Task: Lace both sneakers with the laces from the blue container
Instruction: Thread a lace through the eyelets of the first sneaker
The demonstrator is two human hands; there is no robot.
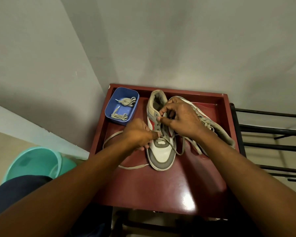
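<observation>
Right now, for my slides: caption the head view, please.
Left hand pinches a beige lace while right hand grips the grey-white sneaker.

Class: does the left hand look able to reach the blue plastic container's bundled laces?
Probably yes: the blue plastic container sits beyond the left hand, nothing between; but that hand pinches a beige lace, the right hand holding the grey-white sneaker.

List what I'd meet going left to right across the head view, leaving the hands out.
Teal bucket → blue container → sneaker being laced → second sneaker → black metal frame.
</observation>
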